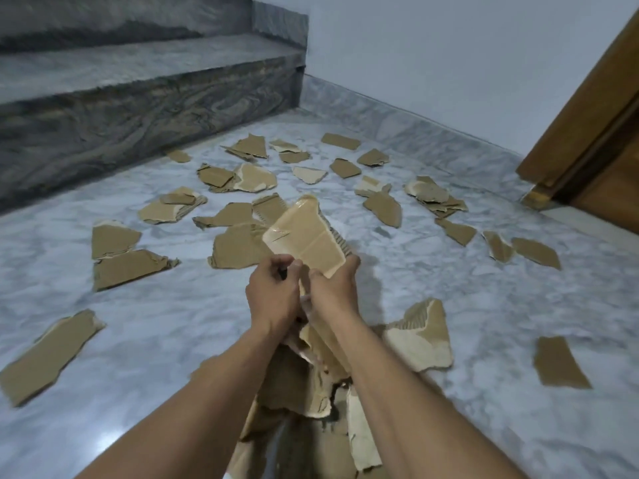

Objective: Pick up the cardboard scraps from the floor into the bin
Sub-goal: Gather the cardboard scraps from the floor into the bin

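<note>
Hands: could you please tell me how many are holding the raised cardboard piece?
2: the left hand grips the cardboard piece at its lower left, the right hand at its lower right; neither is hidden.

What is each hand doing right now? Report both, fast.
Left hand: closed around a stack of torn brown cardboard scraps.
Right hand: closed on the same stack, gripping its lower right edge.

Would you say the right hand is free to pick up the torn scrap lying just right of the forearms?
Probably not yet. The right hand and left hand both grip a taped cardboard piece. The torn scrap lies unobstructed on the floor, close by.
</note>
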Motion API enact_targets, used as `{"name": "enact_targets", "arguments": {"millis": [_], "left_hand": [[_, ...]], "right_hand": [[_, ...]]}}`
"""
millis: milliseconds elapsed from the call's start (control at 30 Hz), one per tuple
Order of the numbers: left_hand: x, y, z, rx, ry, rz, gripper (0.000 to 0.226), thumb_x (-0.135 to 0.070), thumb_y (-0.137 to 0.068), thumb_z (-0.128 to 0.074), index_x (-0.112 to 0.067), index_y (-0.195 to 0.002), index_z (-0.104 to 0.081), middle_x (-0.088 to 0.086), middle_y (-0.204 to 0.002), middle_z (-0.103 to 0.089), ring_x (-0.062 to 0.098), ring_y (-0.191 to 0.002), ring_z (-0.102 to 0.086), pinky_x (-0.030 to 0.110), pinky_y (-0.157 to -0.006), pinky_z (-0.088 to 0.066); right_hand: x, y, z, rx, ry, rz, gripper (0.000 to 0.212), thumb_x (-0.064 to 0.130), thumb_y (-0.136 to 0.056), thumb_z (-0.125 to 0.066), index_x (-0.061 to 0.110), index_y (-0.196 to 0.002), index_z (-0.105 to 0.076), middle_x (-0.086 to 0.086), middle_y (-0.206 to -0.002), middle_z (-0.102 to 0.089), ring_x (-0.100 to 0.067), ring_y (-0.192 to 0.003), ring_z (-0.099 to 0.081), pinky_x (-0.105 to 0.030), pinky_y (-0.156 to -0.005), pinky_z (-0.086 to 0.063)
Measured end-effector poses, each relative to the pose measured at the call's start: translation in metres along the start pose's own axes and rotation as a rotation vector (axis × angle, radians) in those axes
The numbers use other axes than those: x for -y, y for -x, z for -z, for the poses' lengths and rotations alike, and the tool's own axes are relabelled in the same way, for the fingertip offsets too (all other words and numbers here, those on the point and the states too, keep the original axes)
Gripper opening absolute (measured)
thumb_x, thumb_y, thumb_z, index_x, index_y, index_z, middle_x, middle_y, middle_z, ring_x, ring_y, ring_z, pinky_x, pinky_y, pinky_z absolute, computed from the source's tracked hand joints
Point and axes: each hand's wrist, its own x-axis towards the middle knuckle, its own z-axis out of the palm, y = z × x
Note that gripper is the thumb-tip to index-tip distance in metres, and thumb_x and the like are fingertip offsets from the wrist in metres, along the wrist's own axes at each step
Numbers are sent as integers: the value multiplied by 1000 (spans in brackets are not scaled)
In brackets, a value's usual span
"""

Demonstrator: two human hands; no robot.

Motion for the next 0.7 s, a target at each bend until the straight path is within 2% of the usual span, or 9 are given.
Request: {"name": "enact_targets", "arguments": {"millis": [67, 133, 300, 367, 467, 533, 600, 700], "left_hand": [[-2, 14, -14, -2, 47, 60, 10, -29, -85, -74, -24, -93, -72, -7, -90, -75, 13, -90, -71, 41, -90, -56], [-5, 31, -26, 29, 111, 105, 13, -32, -76, -77, -27, -87, -73, -8, -85, -76, 12, -87, -72, 46, -87, -59], [-40, 78, -61, 108, 174, 98, 12, -25, -79, -81, -27, -88, -73, -8, -86, -76, 10, -89, -72, 47, -87, -60], [-65, 98, -80, 146, 206, 64, 12, -25, -81, -81, -24, -91, -74, -6, -89, -76, 12, -90, -72, 45, -89, -59], [-111, 136, -111, 243, 290, 60, 12, -20, -83, -80, -18, -93, -73, -2, -89, -76, 12, -88, -72, 42, -90, -59], [-143, 167, -135, 314, 338, 47, 12, -19, -82, -81, -19, -91, -73, 0, -87, -77, 16, -87, -74, 44, -88, -61], [-177, 202, -156, 390, 389, 23, 16, -17, -80, -81, -17, -92, -71, 5, -88, -76, 24, -87, -74, 46, -83, -62], [-227, 261, -186, 536, 471, -11, 30, -9, -80, -80, -15, -103, -61, 10, -94, -74, 25, -87, -75, 41, -71, -64]], "right_hand": [[-10, 12, 15, -27, -77, -15, 69, 25, -98, -55, 29, -152, -12, 5, -126, -58, -28, -114, -63, -36, -87, -52], [-21, 24, 35, -128, -141, -9, 56, 22, -98, -58, 23, -144, -26, -2, -129, -62, -28, -112, -63, -32, -83, -47], [-23, 50, 92, -362, -251, 53, 50, 15, -93, -61, 19, -136, -35, -12, -133, -62, -32, -112, -63, -38, -89, -53], [-18, 57, 125, -428, -268, 82, 49, 16, -94, -60, 20, -136, -35, -13, -133, -63, -32, -111, -64, -34, -83, -51], [-4, 71, 186, -511, -316, 124, 50, 16, -96, -58, 22, -139, -32, -11, -136, -60, -27, -103, -60, -20, -66, -44], [1, 83, 234, -589, -327, 159, 53, 15, -96, -57, 22, -141, -30, -10, -139, -56, -23, -102, -56, -12, -61, -42], [4, 97, 284, -656, -332, 202, 54, 16, -96, -59, 24, -141, -29, -8, -141, -55, -24, -104, -57, -18, -65, -46], [2, 125, 361, -788, -315, 261, 52, 17, -94, -62, 23, -137, -33, -8, -139, -57, -19, -101, -55, -13, -59, -42]]}}
